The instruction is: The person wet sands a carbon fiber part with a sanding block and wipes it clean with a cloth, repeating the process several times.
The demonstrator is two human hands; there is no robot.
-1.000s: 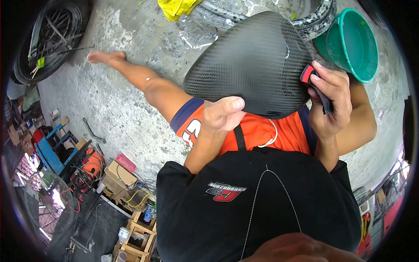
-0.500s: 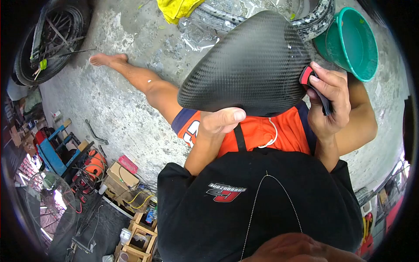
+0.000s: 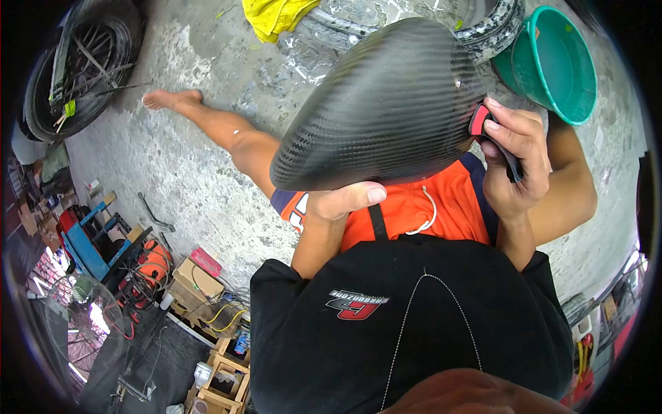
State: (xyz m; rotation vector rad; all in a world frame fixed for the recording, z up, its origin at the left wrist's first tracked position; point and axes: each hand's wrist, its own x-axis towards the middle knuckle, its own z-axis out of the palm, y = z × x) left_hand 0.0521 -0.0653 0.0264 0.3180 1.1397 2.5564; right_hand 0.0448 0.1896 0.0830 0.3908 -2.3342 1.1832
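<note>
A black carbon-weave shell [image 3: 379, 110] with a rounded, pointed shape is held up above my lap. My left hand [image 3: 345, 200] grips its lower edge, the thumb lying along the near side and the other fingers hidden beneath it. At the shell's right end, my right hand [image 3: 517, 152] pinches a small red block [image 3: 478, 119] with a dark strip folded around it and hanging down into the palm. The block is at the shell's right edge; whether it touches is hard to tell.
A green basin [image 3: 562, 65] stands at the upper right beside a dirty tyre [image 3: 493, 34]. A yellow cloth [image 3: 276, 17] lies at the top. Upper left is a black wheel [image 3: 83, 69]; lower left are a fan [image 3: 83, 314], a cardboard box [image 3: 194, 283] and a wooden crate [image 3: 224, 376].
The shell has tilted, its left end moving slightly left and down along with my left hand. My right hand has shifted slightly left, still holding the red block.
</note>
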